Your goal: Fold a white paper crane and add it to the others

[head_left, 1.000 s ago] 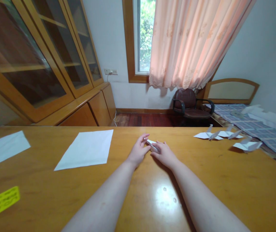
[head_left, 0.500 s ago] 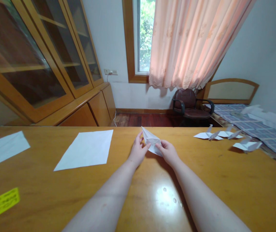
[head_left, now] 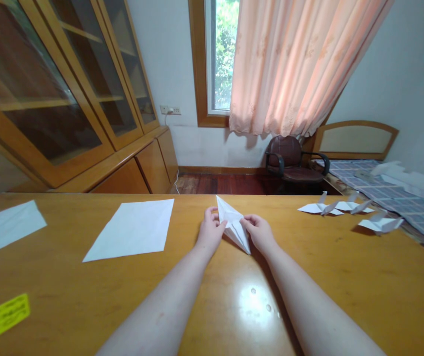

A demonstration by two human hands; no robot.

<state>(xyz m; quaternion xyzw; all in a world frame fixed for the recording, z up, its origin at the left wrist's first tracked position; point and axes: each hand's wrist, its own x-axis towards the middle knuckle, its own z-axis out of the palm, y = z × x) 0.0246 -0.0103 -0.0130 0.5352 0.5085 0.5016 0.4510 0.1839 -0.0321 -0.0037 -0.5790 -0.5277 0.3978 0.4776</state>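
Note:
A partly folded sheet of white origami paper is held between my two hands, just above the far part of the wooden table. It forms a long pointed diamond, one tip toward the far edge and the other toward me. My left hand grips its left side, thumb on top and fingers around the edge. My right hand pinches the right side between thumb and fingers. The fingertips under the paper are hidden.
A flat white paper sheet lies to the left, with another white sheet at the far left. Several folded paper cranes stand on the right. A yellow label is at the near left. Beyond the table is a chair.
The near flap of the folded paper has come down toward me, so the paper now shows as a long diamond. My hands have barely shifted.

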